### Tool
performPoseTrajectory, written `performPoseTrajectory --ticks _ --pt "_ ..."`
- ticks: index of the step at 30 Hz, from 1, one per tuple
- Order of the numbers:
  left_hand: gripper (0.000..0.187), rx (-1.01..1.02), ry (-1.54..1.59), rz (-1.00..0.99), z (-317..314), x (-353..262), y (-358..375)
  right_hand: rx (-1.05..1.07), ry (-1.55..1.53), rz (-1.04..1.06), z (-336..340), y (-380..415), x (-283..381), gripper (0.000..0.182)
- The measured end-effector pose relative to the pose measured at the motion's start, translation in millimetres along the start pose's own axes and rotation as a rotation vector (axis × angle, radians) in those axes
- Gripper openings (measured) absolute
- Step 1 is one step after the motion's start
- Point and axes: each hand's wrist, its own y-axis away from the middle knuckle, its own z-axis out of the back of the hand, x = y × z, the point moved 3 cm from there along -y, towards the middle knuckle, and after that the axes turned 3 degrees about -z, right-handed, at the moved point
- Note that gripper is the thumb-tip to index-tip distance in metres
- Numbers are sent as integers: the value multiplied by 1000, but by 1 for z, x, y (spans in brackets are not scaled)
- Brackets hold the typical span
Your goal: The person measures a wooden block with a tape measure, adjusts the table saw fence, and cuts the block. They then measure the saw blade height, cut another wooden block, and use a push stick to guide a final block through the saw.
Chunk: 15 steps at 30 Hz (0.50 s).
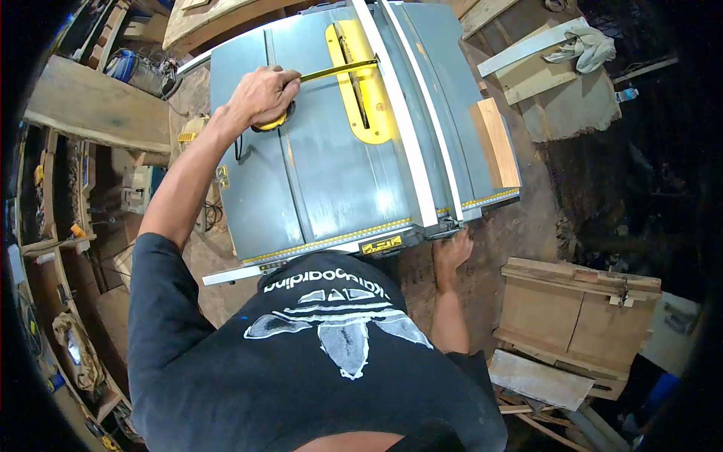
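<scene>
My left hand (263, 94) is closed around a tape measure (275, 123) above the left half of the table saw (248, 181). Its yellow blade (335, 71) runs out to the right across the yellow throat plate (375, 129), and its tip reaches the white rip fence (403, 113). The saw blade shows as a dark line in the plate's slot. At the near end of the fence, by the front rail (339, 239), my right hand (453, 252) has its fingers curled at the fence's clamp end, partly hidden under it.
A light wooden block (497, 143) stands on the saw's right edge. Boards with a cloth glove (587, 49) lie at the back right. A wooden panel piece (576, 320) sits at the lower right. Shelves with tools (56, 226) line the left side.
</scene>
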Motion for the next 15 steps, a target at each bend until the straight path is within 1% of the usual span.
performPoseTrajectory --ticks 2,4,8,10,11,13,14,15 --pt "37 -10 -11 -9 -1 2 -1 -22 -15 16 2 -2 2 66" --pt "37 0 -14 -2 0 1 -1 7 -61 -15 8 -4 6 59" --pt "38 2 -16 4 -1 2 -1 30 -117 -68 10 -7 8 53" --pt "38 11 -16 9 1 0 -1 78 -71 -101 2 -3 1 59" --pt "38 20 -16 13 2 -1 -2 76 -71 -102 -1 -1 -3 59" --pt "38 14 -16 3 1 0 -1 32 -34 11 -6 5 -8 70" --pt "39 7 -17 -6 1 0 -1 32 -34 10 -7 5 -9 70" --pt "39 8 -17 -7 1 0 -1 62 -24 -3 -8 6 -10 75"
